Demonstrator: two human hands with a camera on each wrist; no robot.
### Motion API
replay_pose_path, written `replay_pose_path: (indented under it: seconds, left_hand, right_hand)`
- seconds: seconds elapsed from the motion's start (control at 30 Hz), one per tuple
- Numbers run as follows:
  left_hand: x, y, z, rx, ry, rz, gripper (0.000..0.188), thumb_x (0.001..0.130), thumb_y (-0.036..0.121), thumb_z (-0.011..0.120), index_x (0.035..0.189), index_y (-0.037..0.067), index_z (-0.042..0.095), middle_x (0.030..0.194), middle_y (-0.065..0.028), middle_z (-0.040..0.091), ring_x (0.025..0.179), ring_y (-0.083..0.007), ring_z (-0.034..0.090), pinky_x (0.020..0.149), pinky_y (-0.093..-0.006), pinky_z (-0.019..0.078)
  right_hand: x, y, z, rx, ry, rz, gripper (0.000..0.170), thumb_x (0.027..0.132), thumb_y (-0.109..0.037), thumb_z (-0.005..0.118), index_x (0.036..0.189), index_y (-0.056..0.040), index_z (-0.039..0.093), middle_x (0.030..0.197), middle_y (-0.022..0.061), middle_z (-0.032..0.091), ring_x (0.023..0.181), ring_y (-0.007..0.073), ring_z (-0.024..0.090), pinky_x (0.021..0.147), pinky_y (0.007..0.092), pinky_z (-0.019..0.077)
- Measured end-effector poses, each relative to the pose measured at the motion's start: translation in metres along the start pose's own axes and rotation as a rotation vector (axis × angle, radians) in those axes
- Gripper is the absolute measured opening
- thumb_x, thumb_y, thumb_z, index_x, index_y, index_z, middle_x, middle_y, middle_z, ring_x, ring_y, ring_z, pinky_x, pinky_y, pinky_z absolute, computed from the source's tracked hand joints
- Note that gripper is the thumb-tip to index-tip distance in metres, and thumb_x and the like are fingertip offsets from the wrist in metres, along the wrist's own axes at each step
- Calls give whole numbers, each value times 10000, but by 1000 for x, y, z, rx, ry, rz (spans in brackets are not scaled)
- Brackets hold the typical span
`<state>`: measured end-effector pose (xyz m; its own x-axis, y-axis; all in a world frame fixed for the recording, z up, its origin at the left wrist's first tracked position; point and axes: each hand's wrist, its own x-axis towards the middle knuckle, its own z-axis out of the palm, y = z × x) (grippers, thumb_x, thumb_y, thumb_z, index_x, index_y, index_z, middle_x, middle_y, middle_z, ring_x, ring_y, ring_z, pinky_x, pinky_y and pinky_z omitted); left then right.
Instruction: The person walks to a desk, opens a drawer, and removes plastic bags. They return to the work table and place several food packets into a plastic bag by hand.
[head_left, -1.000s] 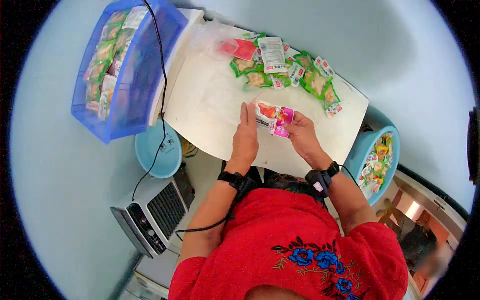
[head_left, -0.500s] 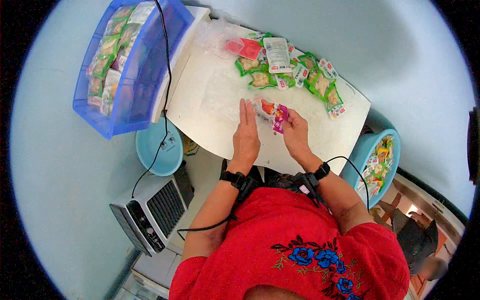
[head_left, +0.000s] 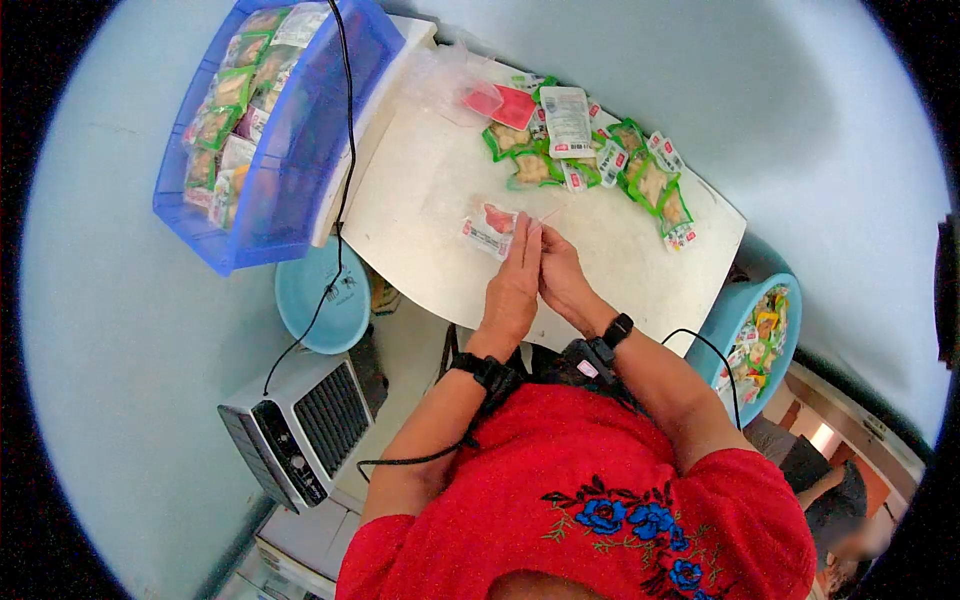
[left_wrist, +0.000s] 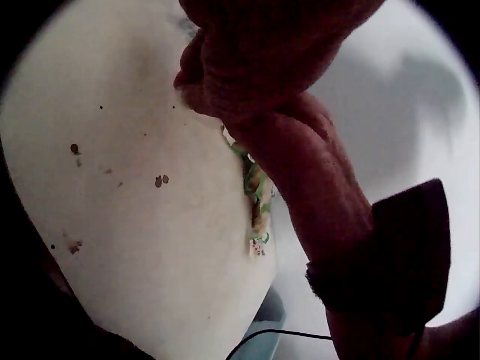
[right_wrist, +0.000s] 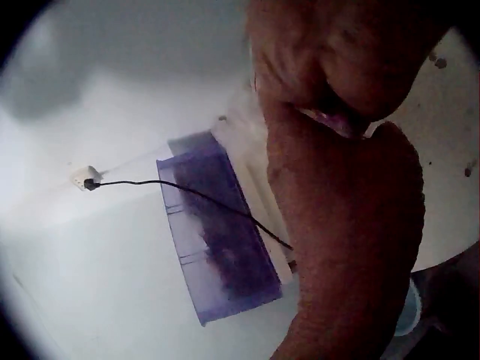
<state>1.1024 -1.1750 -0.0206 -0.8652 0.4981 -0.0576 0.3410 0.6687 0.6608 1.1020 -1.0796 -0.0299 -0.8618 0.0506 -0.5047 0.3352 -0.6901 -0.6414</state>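
Observation:
My two hands come together over the table in the head view. My right hand (head_left: 567,270) grips one end of a small printed food packet (head_left: 487,232), white with a reddish picture. That end is hidden by the hands. My left hand (head_left: 512,285) lies across the packet with straight fingers close together, right beside the right hand's fingers. The packet's white end sticks out to the left. In the right wrist view, a pink bit of the packet (right_wrist: 341,122) shows between the hands. The left wrist view shows both hands (left_wrist: 262,56) dark and overlapping.
Green-edged snack packets (head_left: 645,180) and a white pouch (head_left: 567,122) lie at the table's back, near a red packet (head_left: 512,107) and clear plastic (head_left: 445,85). A blue crate (head_left: 270,190) of packets stands left. Basins (head_left: 322,300) flank the table (head_left: 420,260); a black cable (head_left: 350,150) hangs down.
My right hand has moved left with the packet, up against my left hand. The packet's pink end, visible before, is now covered, and its white end shows left of the left fingers.

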Motion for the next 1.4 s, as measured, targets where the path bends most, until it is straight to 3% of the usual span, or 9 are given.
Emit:
replay_pose_path:
  seconds: [0.3,0.43,0.53,0.7,0.73,0.93,1.07,1.27,1.4]
  left_hand:
    - [-2,-6,-7,3,-85,-71,773,708,-148,458,1421,47,228,1490,-197,201,1184,-429,460,832,-427,515]
    - [-1,-9,-7,17,-25,4,784,702,-154,459,1424,45,226,1489,-202,199,1198,-432,444,816,-420,523]
    - [0,-2,-10,-14,-90,-41,783,701,-158,456,1424,42,230,1487,-207,199,1244,-420,402,863,-427,504]
    - [-4,-23,4,112,38,77,721,738,-128,441,1413,49,259,1488,-196,203,1209,-392,439,860,-418,495]
    - [-3,-28,10,144,98,149,690,756,-115,431,1407,52,272,1487,-191,208,1174,-384,478,834,-413,505]
    - [1,-6,-9,80,-139,-108,817,682,-153,486,1429,51,228,1516,-147,167,1225,-400,424,754,-409,529]
    - [1,-4,-14,151,-146,-111,872,655,-166,493,1440,53,183,1521,-132,157,1206,-375,450,727,-397,533]
    - [-2,-5,-10,195,-21,-4,904,616,-194,525,1429,46,211,1512,-136,170,1072,-370,540,685,-373,529]
    - [-2,0,-11,190,-33,-39,889,617,-199,511,1423,29,214,1504,-152,180,1048,-378,547,680,-383,528]
  right_hand:
    - [26,19,-10,-149,-132,170,303,961,-237,452,1143,-26,568,1139,75,596,956,149,557,770,321,484]
    - [55,63,-49,-727,28,33,278,899,-246,516,1034,-27,619,977,157,642,873,191,586,727,354,479]
    - [67,87,-63,-775,88,-142,277,871,-266,537,988,-35,636,900,187,655,807,267,608,698,399,480]
    - [54,66,-43,-1436,-122,-470,289,846,-299,571,974,-47,634,901,173,663,802,347,604,704,458,470]
    - [57,70,-36,-1205,-47,-293,285,846,-292,573,982,-47,629,917,173,660,823,346,600,724,448,469]
    - [63,87,-47,-839,-125,-361,261,842,-233,590,952,3,616,886,184,661,825,341,610,752,423,475]
    - [35,29,-30,-1176,-181,-225,234,842,-175,593,935,38,627,796,159,662,712,302,644,668,402,510]
    - [0,-60,-80,-763,12,89,213,885,-136,568,1036,2,627,832,93,658,616,151,643,541,266,533]
    - [9,-98,-186,-1361,748,-592,245,779,-197,647,965,-38,627,840,148,647,778,321,625,671,404,505]
